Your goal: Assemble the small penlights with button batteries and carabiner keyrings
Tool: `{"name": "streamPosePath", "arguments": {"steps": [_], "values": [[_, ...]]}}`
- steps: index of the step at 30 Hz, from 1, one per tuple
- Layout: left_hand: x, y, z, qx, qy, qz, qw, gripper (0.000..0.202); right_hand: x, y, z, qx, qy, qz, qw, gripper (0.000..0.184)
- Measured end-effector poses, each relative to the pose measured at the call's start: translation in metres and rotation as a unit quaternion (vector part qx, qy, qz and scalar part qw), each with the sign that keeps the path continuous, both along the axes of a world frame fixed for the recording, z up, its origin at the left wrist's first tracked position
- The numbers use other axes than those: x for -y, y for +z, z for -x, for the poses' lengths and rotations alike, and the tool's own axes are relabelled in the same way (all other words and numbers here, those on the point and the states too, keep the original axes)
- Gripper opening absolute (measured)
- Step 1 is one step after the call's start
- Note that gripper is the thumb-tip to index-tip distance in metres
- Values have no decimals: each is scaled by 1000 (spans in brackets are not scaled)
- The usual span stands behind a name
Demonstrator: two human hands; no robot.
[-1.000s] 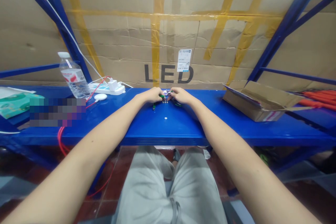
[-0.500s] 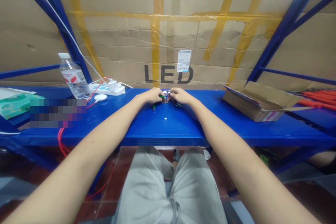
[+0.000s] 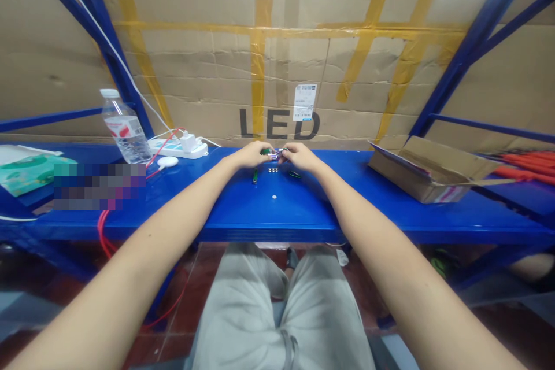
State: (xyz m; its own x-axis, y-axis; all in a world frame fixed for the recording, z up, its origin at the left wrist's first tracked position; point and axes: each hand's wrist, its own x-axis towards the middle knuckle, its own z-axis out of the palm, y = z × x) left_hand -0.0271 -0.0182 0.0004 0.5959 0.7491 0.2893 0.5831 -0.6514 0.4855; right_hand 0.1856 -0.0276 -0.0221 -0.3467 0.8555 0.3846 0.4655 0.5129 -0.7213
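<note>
Both my hands meet at the far middle of a blue metal bench [image 3: 277, 214]. My left hand [image 3: 251, 154] and my right hand [image 3: 300, 156] are closed in pinches on a small metallic and green part [image 3: 274, 153] held between them, just above the bench. Under the hands lie a small green piece [image 3: 255, 174], a cluster of tiny silver pieces [image 3: 273, 170] and another green piece [image 3: 295, 174]. A small white dot [image 3: 274, 197] lies nearer to me. What the held part is I cannot make out.
A water bottle [image 3: 125, 128], a white power strip with charger [image 3: 178, 145] and a white puck [image 3: 167, 161] stand at the left, with red cable [image 3: 102, 231] hanging down. An open cardboard box [image 3: 422, 169] sits at the right. A taped cardboard wall [image 3: 277, 69] closes the back.
My hands have lifted the small part slightly off the bench, so the silver pieces below them now show. The view has shifted a little.
</note>
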Motion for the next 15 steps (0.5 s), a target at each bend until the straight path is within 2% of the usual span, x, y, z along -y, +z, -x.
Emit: {"name": "streamPosePath", "arguments": {"steps": [3,6,9,11,15], "values": [[3,4,2,40,69,8,997,44,3,4,0,8,-19,-11,1000,21],[3,9,8,45,126,30,990,34,4,6,0,21,-39,-14,999,24],[1,12,15,19,147,-6,989,21,5,7,-1,27,-46,-9,999,24],[-2,14,21,-10,183,-32,983,15,7,7,0,33,-52,-3,998,23],[-6,20,32,-99,229,-2,968,6,9,8,0,46,-64,7,997,23]]}}
